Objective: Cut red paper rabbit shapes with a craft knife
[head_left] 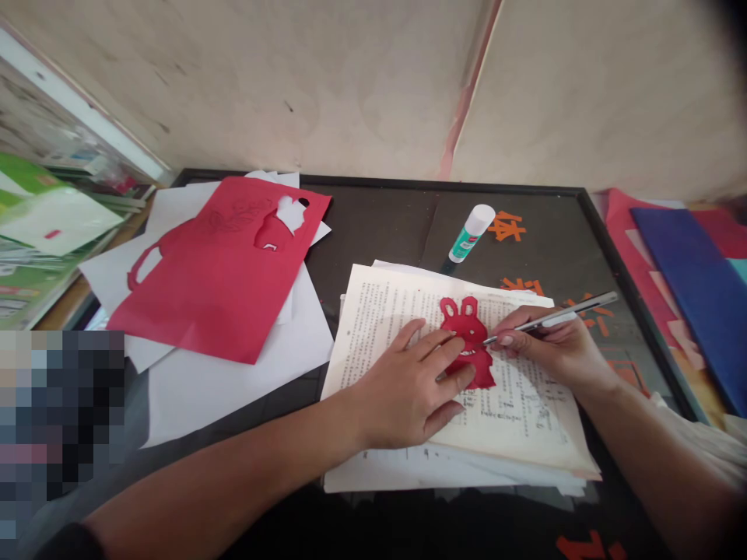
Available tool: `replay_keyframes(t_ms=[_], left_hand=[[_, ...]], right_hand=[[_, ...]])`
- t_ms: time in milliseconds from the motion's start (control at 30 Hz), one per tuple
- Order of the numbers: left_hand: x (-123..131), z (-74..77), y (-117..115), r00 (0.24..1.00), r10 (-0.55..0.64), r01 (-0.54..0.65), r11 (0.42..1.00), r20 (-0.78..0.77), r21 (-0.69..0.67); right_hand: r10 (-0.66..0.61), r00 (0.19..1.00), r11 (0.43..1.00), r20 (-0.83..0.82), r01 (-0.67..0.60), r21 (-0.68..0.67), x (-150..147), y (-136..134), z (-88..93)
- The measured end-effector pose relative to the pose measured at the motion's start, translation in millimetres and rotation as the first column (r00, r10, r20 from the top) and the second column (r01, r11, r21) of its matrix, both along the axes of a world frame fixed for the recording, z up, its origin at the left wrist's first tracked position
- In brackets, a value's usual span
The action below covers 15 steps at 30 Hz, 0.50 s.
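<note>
Blurred patch: a pixelated block covers the lower left corner, and what lies under it cannot be made out.
Forearms: both come in from the bottom edge, cut off by the frame.
Left hand: the left hand lies flat and open with its fingers spread. It presses on the printed pages, and its fingertips cover the lower left part of the red rabbit.
Right hand: the right hand is closed around a silver tool and rests on the pages just right of the rabbit.
Silver tool: the silver tool is slim and pen-like, and its tip touches the rabbit's middle. Whether it has a blade or a nib cannot be told.
Red rabbit: the red rabbit is a paper cut-out lying flat on the top page, between the two hands.
Printed pages: the printed pages form a loose stack on the dark table. The print is too small to read.
White sheets: the white sheets fan out to the left, partly under a red sheet.
Red sheet: the red sheet has shapes cut out of it.
Glue stick: the glue stick lies beyond the pages with its white cap on.
Orange shapes: the orange shapes lie beside the glue stick, and some are hidden by the right hand.
Right edge: blue paper lies over red paper, cut off by the frame.
Left edge: green packets are stacked here, looking blurred.
Wall: a pale wall rises behind the table.
</note>
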<state>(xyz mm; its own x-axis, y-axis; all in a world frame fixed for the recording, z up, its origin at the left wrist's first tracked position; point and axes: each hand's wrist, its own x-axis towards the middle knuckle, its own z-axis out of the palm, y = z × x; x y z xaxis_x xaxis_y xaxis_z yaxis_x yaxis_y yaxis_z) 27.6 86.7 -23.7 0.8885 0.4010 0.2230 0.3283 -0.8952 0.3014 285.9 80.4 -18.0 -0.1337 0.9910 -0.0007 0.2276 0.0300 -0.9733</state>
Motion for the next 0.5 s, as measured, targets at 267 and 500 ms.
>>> replay_keyframes(t_ms=[267,500], left_hand=[[0.8,0.0,0.2,1.000,0.004,-0.004,1.000,0.008,0.012],[0.0,-1.1,-0.5,1.000,0.006,-0.006,1.000,0.007,0.001]], right_hand=[[-0.005,0.999,1.000,0.038,0.005,0.003,0.8,-1.7,-0.2],[0.008,0.997,0.999,0.076,-0.011,0.040,-1.2,-0.3,0.5]])
